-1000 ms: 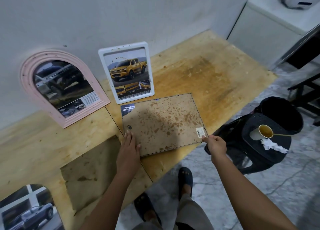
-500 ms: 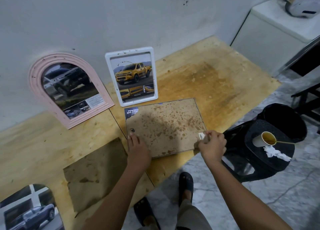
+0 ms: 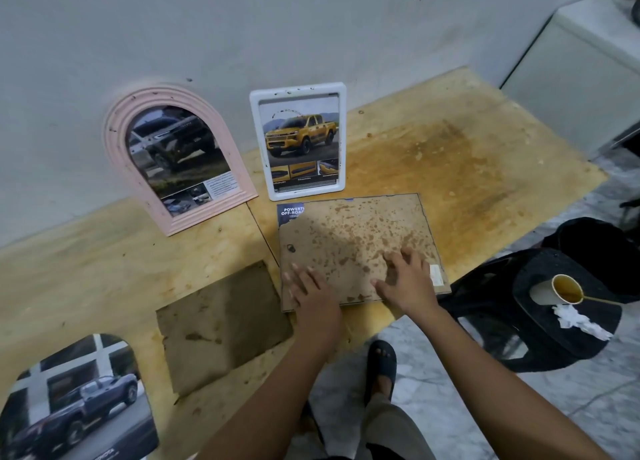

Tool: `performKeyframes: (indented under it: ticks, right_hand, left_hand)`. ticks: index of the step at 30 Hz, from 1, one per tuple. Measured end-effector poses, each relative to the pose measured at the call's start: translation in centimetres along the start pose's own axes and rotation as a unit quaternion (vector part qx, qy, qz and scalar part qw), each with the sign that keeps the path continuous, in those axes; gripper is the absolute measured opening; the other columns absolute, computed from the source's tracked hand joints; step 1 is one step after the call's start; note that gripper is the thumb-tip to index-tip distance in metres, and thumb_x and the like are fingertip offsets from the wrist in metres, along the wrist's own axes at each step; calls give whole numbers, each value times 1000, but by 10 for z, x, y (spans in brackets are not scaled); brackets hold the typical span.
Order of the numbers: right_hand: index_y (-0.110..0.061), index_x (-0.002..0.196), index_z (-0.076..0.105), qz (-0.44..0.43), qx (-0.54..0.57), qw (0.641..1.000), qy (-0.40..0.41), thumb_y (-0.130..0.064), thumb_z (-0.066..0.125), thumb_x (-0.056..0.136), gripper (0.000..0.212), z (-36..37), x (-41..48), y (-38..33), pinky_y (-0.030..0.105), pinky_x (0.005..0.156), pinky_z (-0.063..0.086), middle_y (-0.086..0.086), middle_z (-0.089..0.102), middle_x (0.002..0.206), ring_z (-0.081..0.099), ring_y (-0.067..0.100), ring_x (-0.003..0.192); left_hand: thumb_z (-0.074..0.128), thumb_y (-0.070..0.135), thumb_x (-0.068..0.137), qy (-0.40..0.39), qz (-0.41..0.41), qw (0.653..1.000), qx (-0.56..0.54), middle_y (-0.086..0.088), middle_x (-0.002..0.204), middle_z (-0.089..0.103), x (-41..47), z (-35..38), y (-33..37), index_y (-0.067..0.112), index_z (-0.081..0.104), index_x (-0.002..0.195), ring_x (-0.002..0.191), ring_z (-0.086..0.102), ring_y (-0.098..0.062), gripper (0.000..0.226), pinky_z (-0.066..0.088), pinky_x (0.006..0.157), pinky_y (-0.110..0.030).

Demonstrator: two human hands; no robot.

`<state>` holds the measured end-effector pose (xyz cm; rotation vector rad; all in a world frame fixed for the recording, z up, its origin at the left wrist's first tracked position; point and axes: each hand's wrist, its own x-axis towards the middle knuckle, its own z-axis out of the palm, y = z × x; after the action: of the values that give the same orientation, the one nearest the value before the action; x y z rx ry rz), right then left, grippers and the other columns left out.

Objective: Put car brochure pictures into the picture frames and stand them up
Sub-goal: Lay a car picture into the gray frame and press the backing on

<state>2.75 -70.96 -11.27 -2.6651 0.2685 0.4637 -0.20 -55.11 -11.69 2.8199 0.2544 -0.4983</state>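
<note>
Head view, only one. Plywood table (image 3: 433,155) against a grey wall (image 3: 242,27). Black stool (image 3: 540,349) right of the table edge, holding a paper cup (image 3: 562,288) with brownish liquid and a stick in it, crumpled tissue (image 3: 576,319) just beside the cup. White cabinet (image 3: 571,79) far right. Nothing blocks the work area; the person's own forearms cross the lower frame, sandalled foot (image 3: 381,362) on the tiled floor below.

Pink arched frame (image 3: 114,155) leans on the wall, dark truck picture inside. White rectangular frame (image 3: 298,92) stands just right of it, yellow pickup picture inside. Loose arched cutout of a blue-grey pickup (image 3: 76,400) lies flat at bottom left. Plain brown board (image 3: 221,324) lies flat near the front edge.

Stained backing board (image 3: 353,238) lies flat at the front of the table, below the white frame, spotted brown, small white label near its right edge. Dark brochure corner (image 3: 291,212) with white lettering peeks out at its upper left, under the board.

Left hand (image 3: 311,290) lies flat, fingers open, pressing the board's lower left. Right hand (image 3: 405,276) is spread, palm down on the board's lower right, grasping nothing.
</note>
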Motion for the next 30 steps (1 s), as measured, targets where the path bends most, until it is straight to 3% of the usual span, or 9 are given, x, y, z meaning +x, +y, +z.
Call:
performKeyframes:
  ticks: [3, 11, 16, 19, 23, 28, 30]
  right_hand:
    - [-26, 134, 41, -3, -9, 1000, -3, -43, 64, 83, 58, 0, 1, 0, 42, 105, 32, 6, 22, 147, 19, 31, 133]
    - [-23, 132, 43, -6, -9, 1000, -7, -40, 65, 83, 57, 0, 0, 1, 41, 106, 30, 8, 24, 145, 21, 32, 131]
    - [-23, 136, 41, -6, 44, 999, -17, -34, 68, 81, 62, -4, -2, 6, 43, 109, 31, 7, 19, 149, 17, 28, 138]
    - [-21, 138, 40, 43, 125, 991, 25, -28, 72, 80, 67, -11, -6, 18, 43, 109, 33, 6, 19, 149, 21, 26, 138]
    - [-12, 137, 43, 85, 197, 976, 50, -18, 72, 81, 63, -19, -12, 34, 38, 104, 38, 7, 26, 144, 35, 27, 129]
    - [-11, 134, 47, 133, 169, 973, 88, -23, 74, 79, 61, -27, -14, 47, 39, 103, 34, 11, 40, 133, 34, 30, 126]
    - [-9, 131, 49, 166, 208, 960, 84, -24, 76, 76, 63, -29, -13, 54, 41, 100, 39, 15, 49, 127, 44, 31, 118]
  left_hand:
    - [28, 18, 102, -48, -17, 999, 1, -36, 149, -10, 3, 5, 2, -11, -3, 144, 136, -9, -55, 59, 5, 114, -52]
    - [29, 28, 102, -79, 11, 997, 3, -32, 151, -12, 0, -3, -2, -6, -4, 146, 138, -12, -51, 64, 1, 115, -47]
    - [39, 39, 98, -59, 46, 997, 25, -29, 152, 6, 4, -9, -16, -2, 14, 146, 141, 6, -45, 68, 13, 116, -45]
    - [46, 42, 94, -41, 40, 998, -15, -22, 151, 17, 9, -17, -15, 3, 26, 143, 140, 15, -39, 66, 23, 114, -45]
    - [39, 50, 95, -31, 106, 994, -27, -15, 157, -4, 17, -20, -8, 13, 10, 150, 145, -7, -32, 72, 2, 117, -44]
    - [40, 53, 93, -52, 154, 986, -31, -15, 156, -18, 35, -13, 9, 18, 4, 151, 140, -25, -33, 77, -10, 114, -47]
    - [39, 54, 93, -68, 170, 983, -18, -15, 155, -19, 41, -9, 22, 18, 0, 151, 139, -26, -34, 79, -14, 113, -48]
